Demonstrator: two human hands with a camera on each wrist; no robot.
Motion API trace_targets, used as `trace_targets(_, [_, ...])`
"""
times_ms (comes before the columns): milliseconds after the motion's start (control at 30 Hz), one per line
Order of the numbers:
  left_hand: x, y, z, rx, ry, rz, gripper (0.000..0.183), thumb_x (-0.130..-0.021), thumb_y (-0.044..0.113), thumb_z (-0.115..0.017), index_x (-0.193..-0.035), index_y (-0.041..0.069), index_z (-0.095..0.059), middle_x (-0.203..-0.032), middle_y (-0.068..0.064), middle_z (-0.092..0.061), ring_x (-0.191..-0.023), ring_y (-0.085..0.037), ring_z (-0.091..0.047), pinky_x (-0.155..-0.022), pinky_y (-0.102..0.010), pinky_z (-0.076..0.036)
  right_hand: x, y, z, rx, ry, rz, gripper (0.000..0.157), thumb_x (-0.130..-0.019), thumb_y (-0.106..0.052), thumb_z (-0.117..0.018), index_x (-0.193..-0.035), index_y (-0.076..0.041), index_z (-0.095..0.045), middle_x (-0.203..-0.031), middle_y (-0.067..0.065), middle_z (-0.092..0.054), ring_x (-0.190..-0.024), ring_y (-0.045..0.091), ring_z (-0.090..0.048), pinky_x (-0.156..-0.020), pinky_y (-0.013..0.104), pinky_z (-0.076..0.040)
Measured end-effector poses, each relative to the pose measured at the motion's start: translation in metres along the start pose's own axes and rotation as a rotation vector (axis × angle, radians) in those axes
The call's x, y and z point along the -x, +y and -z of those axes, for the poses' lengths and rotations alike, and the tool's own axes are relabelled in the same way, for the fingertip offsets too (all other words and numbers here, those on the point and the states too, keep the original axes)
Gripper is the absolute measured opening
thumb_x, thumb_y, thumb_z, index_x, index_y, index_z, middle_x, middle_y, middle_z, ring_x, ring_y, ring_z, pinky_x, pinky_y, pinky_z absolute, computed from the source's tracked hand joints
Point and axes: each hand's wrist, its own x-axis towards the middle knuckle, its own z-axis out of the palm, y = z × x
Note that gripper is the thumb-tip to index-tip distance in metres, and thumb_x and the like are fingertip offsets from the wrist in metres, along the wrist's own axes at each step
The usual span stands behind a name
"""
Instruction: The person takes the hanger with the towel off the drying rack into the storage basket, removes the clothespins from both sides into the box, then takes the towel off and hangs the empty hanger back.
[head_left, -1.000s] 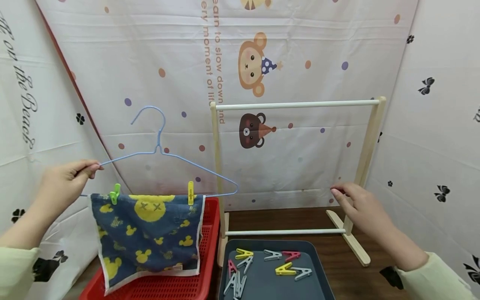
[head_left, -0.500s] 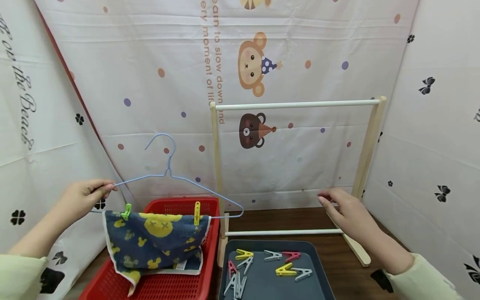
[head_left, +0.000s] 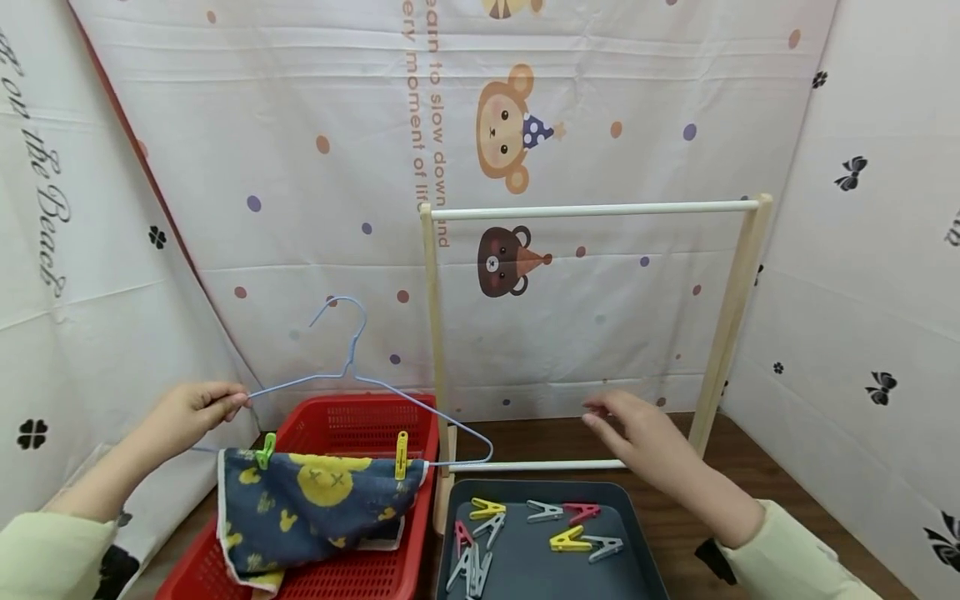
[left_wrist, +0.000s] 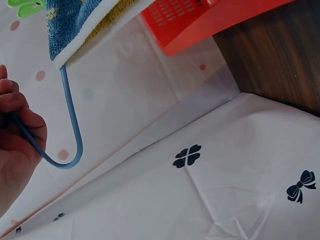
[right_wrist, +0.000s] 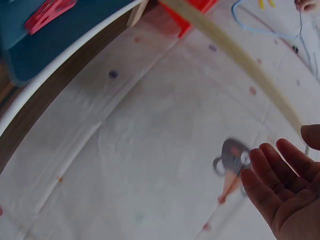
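My left hand [head_left: 193, 418] grips the left shoulder of a blue wire hanger [head_left: 423, 406]; the left wrist view shows its fingers curled round the wire. A dark blue towel [head_left: 288, 508] with yellow mouse-head prints hangs over the lower bar. One green clothespin [head_left: 266, 451] and one yellow clothespin [head_left: 401, 455] clip it there. The towel's lower part overlaps the red basket [head_left: 429, 500]. Nothing is held by my right hand [head_left: 637, 433], which hovers in front of the wooden rack's lower bar with relaxed fingers, its palm showing in the right wrist view.
A wooden rack [head_left: 731, 317] with a white top rail [head_left: 592, 210] stands at the back of the brown table [head_left: 765, 492]. In front of it, a dark grey tray [head_left: 540, 575] bears several loose clothespins [head_left: 572, 539]. Printed cloth walls [head_left: 600, 125] surround the table.
My left hand has lowered the hanger and towel and brought them a little right, the towel now folding into the basket. My right hand has moved left, away from the rack's right post.
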Motion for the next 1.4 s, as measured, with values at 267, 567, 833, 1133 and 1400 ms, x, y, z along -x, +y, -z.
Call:
trace_targets(267, [0.000, -0.001, -0.008, 0.015, -0.081, 0.054, 0.014, -0.100, 0.001, -0.059, -0.092, -0.003, -0.069, -0.068, 0.014, -0.047, -0.056, 0.001, -0.035, -0.051, -0.023, -0.034, -0.025, -0.034, -0.031, -0.028, -0.080, 0.111, 0.025, -0.096, -0.016, -0.071, -0.118, -0.006, -0.072, -0.112, 0.009, -0.076, -0.101, 0.023, -0.072, -0.086, 0.041, -0.060])
trace_targets(567, [-0.007, -0.001, -0.008, 0.010, -0.185, 0.137, 0.017, -0.103, 0.005, -0.056, -0.097, -0.004, -0.069, -0.070, 0.006, -0.051, -0.060, -0.002, -0.040, -0.056, -0.022, -0.039, -0.068, -0.079, -0.074, -0.079, -0.243, 0.127, 0.032, -0.097, -0.014, -0.069, -0.128, -0.005, -0.069, -0.118, 0.011, -0.074, -0.101, 0.022, -0.073, -0.088, 0.039, -0.060])
trace_targets(833, [-0.011, -0.004, -0.009, 0.007, -0.193, 0.153, 0.017, -0.102, 0.005, -0.057, -0.097, -0.005, -0.069, -0.070, 0.004, -0.052, -0.060, -0.002, -0.042, -0.058, -0.021, -0.040, -0.118, -0.121, -0.106, 0.034, -0.458, -0.041, 0.044, -0.100, -0.026, -0.067, -0.141, -0.012, -0.061, -0.131, 0.007, -0.071, -0.119, 0.021, -0.068, -0.102, 0.037, -0.056])
trace_targets(1133, [-0.013, -0.010, -0.008, 0.029, -0.204, 0.184, 0.022, -0.105, 0.009, -0.054, -0.100, -0.007, -0.068, -0.070, 0.005, -0.053, -0.060, -0.002, -0.043, -0.058, -0.022, -0.041, -0.131, -0.129, -0.141, 0.119, -0.425, -0.115, 0.023, -0.097, -0.015, -0.069, -0.119, -0.015, -0.074, -0.103, 0.001, -0.078, -0.089, 0.014, -0.071, -0.078, 0.029, -0.061])
trace_targets(1400, [-0.016, -0.015, -0.010, -0.018, -0.210, 0.196, 0.022, -0.103, 0.010, -0.058, -0.099, -0.007, -0.071, -0.075, -0.001, -0.065, -0.065, -0.002, -0.051, -0.060, -0.021, -0.048, -0.136, -0.130, -0.154, 0.191, -0.378, -0.102, 0.016, -0.097, -0.009, -0.067, -0.106, -0.018, -0.078, -0.094, 0.000, -0.077, -0.080, 0.013, -0.070, -0.069, 0.027, -0.059])
